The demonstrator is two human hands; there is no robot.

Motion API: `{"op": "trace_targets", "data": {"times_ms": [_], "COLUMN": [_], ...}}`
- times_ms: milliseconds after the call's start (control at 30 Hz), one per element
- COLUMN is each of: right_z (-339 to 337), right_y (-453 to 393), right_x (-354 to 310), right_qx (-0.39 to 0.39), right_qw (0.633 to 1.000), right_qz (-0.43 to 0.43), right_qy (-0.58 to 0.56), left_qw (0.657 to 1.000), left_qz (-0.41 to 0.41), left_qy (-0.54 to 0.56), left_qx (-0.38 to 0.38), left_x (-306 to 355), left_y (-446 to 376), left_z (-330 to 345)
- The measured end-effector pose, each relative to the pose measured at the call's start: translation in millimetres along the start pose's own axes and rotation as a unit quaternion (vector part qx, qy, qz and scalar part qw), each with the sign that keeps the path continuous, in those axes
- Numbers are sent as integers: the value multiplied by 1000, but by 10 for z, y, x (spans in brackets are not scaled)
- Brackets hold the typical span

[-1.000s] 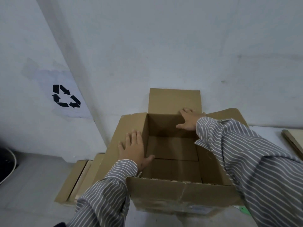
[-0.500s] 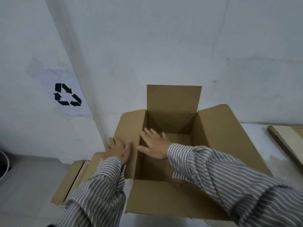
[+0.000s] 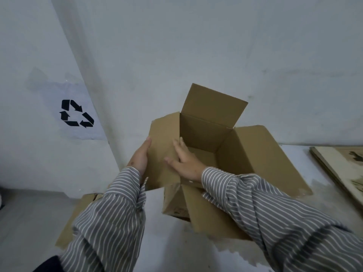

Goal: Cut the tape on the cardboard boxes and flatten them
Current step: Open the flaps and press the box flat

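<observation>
An open brown cardboard box (image 3: 255, 154) stands skewed on the white table (image 3: 167, 242), its flaps spread and its far flap upright. My left hand (image 3: 138, 157) lies against the outer side of the box's left flap (image 3: 163, 146), fingers straight. My right hand (image 3: 186, 162) presses flat on the inner face of that flap, its thumb on the flap and its fingertips at the fold. The flap sits between both palms. No tape and no cutter can be seen.
Flattened cardboard (image 3: 78, 216) lies on the floor below the table's left edge. A stack of flat cardboard (image 3: 341, 169) rests at the table's right. The wall close behind carries a black recycling mark (image 3: 76, 113).
My right hand left the far wall of the box and came to the left flap. My left hand slid to that flap's outer side. The box has turned and skewed.
</observation>
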State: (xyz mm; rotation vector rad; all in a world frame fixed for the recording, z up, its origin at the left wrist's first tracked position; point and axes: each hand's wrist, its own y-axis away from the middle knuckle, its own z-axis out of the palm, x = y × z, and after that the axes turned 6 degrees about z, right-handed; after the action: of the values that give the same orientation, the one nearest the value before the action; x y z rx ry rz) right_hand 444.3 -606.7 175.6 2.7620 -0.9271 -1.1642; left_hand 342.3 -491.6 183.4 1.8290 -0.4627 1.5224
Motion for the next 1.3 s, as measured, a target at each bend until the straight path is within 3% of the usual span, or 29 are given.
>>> {"op": "trace_targets", "data": {"times_ms": [67, 233, 467, 567, 633, 767, 900, 1033, 1133, 1233, 1300], "right_z": [-211, -677, -673, -819, -908, -1001, -1065, -1065, -1068, -1093, -1112], "right_y": [35, 303, 776, 913, 1000, 1106, 1166, 1193, 1218, 1245, 1257], "right_x": [29, 141, 338, 472, 524, 604, 656, 657, 666, 696, 704], "right_qx": [10, 30, 89, 125, 131, 126, 128, 128, 134, 145, 150], "right_qw": [1000, 971, 921, 909, 911, 921, 928, 933, 939, 944, 951], "right_qz": [11, 74, 33, 28, 18, 12, 16, 9, 3, -2, -4], "right_qy": [18, 226, 379, 396, 391, 367, 350, 335, 315, 296, 271], "left_qw": [1000, 995, 982, 966, 960, 989, 978, 936, 905, 884, 887], "left_qz": [-2, 32, 58, 55, 47, -39, -191, -304, -326, -293, -264], "left_qy": [15, 11, 51, 157, 218, 142, 79, 169, 275, 359, 360], "left_qx": [-26, -93, -172, -199, -171, -33, -31, -58, -1, 71, 114], "left_x": [188, 443, 693, 802, 762, 226, -386, -567, -446, -320, -324], "left_y": [23, 87, 257, 293, 243, 160, 443, 639, 664, 682, 654], "left_z": [101, 576, 1279, 1380, 1379, 1430, 1563, 1648, 1682, 1644, 1620]}}
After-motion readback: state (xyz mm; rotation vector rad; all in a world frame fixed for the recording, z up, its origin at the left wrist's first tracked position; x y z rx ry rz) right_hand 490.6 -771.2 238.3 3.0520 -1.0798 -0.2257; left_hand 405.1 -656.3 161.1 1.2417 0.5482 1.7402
